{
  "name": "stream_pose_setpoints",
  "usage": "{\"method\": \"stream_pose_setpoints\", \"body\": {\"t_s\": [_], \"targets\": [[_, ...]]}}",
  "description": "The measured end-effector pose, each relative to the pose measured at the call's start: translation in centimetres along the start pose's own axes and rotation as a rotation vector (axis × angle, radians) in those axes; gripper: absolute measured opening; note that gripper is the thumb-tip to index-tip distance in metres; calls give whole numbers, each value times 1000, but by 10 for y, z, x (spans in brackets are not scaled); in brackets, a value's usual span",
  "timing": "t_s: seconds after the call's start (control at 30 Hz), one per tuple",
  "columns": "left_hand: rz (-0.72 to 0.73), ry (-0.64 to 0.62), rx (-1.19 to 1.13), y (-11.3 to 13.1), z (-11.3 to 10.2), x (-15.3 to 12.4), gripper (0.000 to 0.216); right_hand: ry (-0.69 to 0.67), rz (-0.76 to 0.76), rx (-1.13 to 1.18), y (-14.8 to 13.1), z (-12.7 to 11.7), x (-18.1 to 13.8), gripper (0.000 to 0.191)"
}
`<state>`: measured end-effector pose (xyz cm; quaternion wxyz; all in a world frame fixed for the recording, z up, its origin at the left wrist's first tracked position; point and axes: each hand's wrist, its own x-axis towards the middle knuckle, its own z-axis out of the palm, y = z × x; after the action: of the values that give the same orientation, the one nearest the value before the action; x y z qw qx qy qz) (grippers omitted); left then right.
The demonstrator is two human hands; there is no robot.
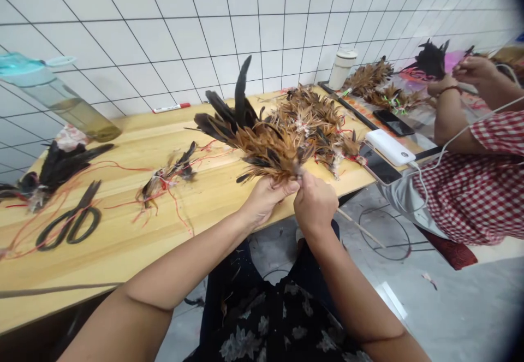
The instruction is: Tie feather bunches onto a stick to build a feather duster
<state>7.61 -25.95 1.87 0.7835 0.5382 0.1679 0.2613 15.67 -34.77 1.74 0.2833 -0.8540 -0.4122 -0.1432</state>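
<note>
A feather duster [266, 146] with brown feathers and long black plumes at its tip is held over the table's front edge. My left hand [266, 198] is closed at the lower feathers, its thumb pointing toward the right hand. Pressed up beside it, my right hand [315, 203] is closed around the base where the feathers end. A thin stick [362, 228] sticks out past the right hand, down to the right. Just behind lie bunches of brown feathers [313, 113] tied with red and white string. What the fingertips pinch is hidden.
On the wooden table [135, 132] lie black scissors [73, 217], black feathers [61, 162], a small feather scrap bundle [164, 182], red thread and a marker [171, 108]. A water bottle [77, 105] leans at left. Phones and a white power bank [389, 147] lie right, near a co-worker's hands [446, 81].
</note>
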Motion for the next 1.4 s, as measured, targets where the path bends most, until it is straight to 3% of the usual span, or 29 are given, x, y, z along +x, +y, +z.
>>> {"method": "stream_pose_setpoints", "body": {"t_s": [0.13, 0.27, 0.4, 0.6, 0.9, 1.1, 1.2, 1.3, 1.4], "targets": [[67, 137, 32, -2, 1, 5, 35, -39, 2, 52, -2, 9, 1, 30], [36, 189, 31, -4, -3, 7, 36, -193, 37, 384, -1, 11, 2, 27], [55, 126, 13, 0, -5, 6, 37, -231, 26, 634, 3, 6, 1, 26], [-27, 48, 98, 8, -9, 4, 36, -358, 37, 782, 8, -5, -5, 34], [-60, -32, 288, 3, -20, 3, 30, -599, 191, 1036, 14, -3, -11, 43], [-109, -101, 333, 10, -21, 0, 23, -638, 194, 927, 18, -5, -14, 36], [-111, -148, 344, 11, -21, 0, 18, -584, 144, 713, 16, -9, -16, 31], [-48, -127, 327, 9, -20, 1, 18, -458, 86, 419, 11, -13, -17, 25], [-23, -102, 305, 5, -21, 2, 21, -420, 49, 245, 6, -12, -16, 23]]}}
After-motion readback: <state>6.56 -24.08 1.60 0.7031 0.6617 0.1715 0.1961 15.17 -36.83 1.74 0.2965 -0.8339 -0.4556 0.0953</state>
